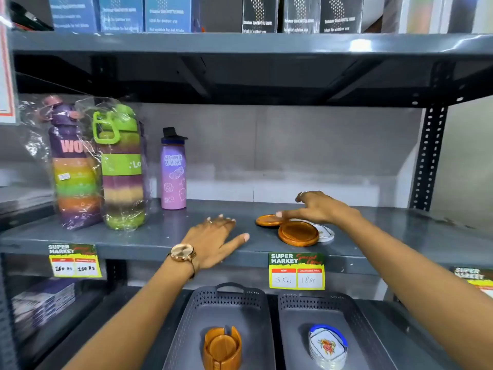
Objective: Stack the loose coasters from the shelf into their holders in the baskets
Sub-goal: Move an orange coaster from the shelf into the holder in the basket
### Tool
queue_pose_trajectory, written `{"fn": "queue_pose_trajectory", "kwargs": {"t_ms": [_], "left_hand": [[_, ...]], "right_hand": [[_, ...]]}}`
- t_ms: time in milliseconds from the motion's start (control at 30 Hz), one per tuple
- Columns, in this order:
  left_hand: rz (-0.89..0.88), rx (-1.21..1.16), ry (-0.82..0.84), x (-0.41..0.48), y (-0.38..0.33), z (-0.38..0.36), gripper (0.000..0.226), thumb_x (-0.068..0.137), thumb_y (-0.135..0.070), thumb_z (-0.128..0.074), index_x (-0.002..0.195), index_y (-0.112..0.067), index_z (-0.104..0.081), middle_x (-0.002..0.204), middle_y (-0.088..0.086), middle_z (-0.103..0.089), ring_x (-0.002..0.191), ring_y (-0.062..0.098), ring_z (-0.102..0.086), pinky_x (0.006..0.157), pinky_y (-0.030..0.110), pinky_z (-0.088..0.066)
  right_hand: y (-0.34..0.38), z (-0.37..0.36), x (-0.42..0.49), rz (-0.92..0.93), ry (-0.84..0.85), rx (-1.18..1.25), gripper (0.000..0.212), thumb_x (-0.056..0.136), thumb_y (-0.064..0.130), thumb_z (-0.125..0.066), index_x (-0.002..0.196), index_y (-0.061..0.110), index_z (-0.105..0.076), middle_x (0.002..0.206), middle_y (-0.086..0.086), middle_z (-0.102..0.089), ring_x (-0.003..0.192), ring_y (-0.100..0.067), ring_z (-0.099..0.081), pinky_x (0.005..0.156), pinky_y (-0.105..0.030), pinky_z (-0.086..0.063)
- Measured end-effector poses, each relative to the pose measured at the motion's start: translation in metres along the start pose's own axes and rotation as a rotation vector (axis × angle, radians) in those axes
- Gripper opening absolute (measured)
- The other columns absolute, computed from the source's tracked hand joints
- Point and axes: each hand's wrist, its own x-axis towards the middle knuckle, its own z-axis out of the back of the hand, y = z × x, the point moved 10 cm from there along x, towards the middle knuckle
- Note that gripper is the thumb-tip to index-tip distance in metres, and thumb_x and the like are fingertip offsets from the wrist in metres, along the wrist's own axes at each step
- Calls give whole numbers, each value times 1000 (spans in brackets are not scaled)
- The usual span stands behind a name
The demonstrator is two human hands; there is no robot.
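Note:
Two round wooden coasters lie on the grey shelf point(160, 236): one point(298, 233) near the front edge, another point(268, 220) behind it to the left. A white coaster point(326, 233) peeks out from under the front one. My right hand point(320, 208) hovers over them, fingers spread, its fingertips touching the rear wooden coaster. My left hand point(213, 240) rests flat and open on the shelf, left of the coasters. Below, the left basket point(186, 324) holds a wooden holder point(222, 348) with coasters in it. The right basket point(360, 324) holds a blue-rimmed holder point(328, 345) with white flowered coasters.
Three water bottles stand at the shelf's left: a purple wrapped one point(72, 166), a green-lidded one point(122, 169) and a small lilac one point(173, 172). Price tags point(296, 271) hang on the shelf's front edge. Boxes point(165, 14) fill the shelf above. An upright post point(429, 156) stands at the right.

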Motion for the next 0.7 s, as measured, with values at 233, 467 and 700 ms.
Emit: {"fn": "queue_pose_trajectory", "kwargs": {"t_ms": [233, 467, 700], "left_hand": [[51, 111, -290, -12, 9, -2, 97, 86, -72, 17, 114, -28, -66, 111, -4, -71, 102, 20, -67, 72, 37, -57], [62, 123, -382, -21, 6, 7, 80, 95, -61, -1, 92, -23, -72, 90, -2, -74, 85, 22, -71, 56, 35, -54], [37, 139, -450, -29, 6, 12, 73, 94, -62, -13, 91, -21, -74, 88, 0, -75, 85, 22, -72, 54, 30, -52]], "right_hand": [[1, -33, -5, -72, 169, -51, 97, 59, 69, -72, 135, 15, -47, 141, -7, -51, 127, -28, -49, 101, -40, -45], [-8, -38, -6, -95, 115, 57, 89, 62, 61, -76, 134, 17, -48, 139, -8, -51, 126, -29, -48, 97, -39, -44], [-18, -36, -10, -142, 9, 176, 84, 55, 58, -81, 126, 22, -55, 133, -11, -54, 120, -29, -52, 88, -36, -45]]}}
